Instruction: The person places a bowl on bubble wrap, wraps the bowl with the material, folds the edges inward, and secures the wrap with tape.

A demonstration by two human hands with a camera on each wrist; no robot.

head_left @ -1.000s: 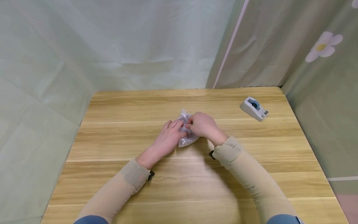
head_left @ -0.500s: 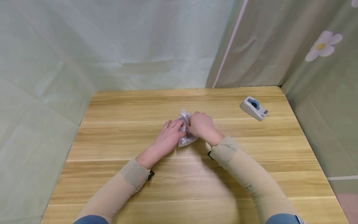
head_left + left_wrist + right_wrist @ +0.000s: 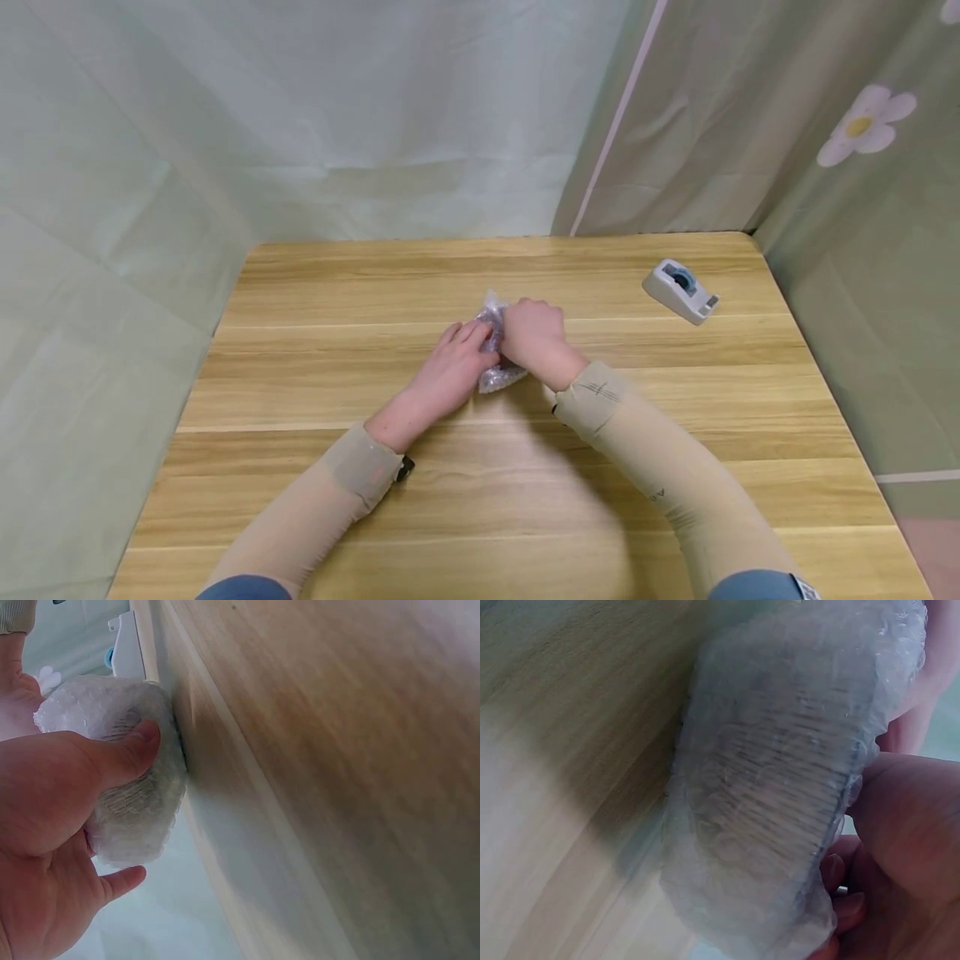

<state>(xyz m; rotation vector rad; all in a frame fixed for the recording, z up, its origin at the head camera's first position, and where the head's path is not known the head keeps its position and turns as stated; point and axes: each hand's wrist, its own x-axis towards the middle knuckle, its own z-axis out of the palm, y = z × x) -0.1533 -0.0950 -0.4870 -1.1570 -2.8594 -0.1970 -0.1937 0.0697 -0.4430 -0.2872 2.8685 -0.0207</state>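
A small bundle in clear bubble wrap [image 3: 501, 381] sits on the wooden table between both hands. Through the wrap, fine dark ridges show on its side in the right wrist view; what lies inside cannot be made out. My left hand [image 3: 444, 372] holds the bundle from the left, its thumb [image 3: 135, 754] against the near side and its fingers over the top. From the right, my right hand [image 3: 534, 335] is bent over the bundle, with curled fingers [image 3: 847, 907] gripping the wrap along its top. The back of this hand hides its fingertips in the head view.
A grey-white tape dispenser [image 3: 681, 292] with a blue-rimmed roll stands at the table's back right. Pale curtains [image 3: 420, 125] enclose the table [image 3: 337, 292] at the back and both sides. A dark wrist camera [image 3: 405, 468] shows beneath the left sleeve.
My right hand has shifted slightly left and turned further over the bundle, covering more of the wrap. The left hand and the tape dispenser stay where they were.
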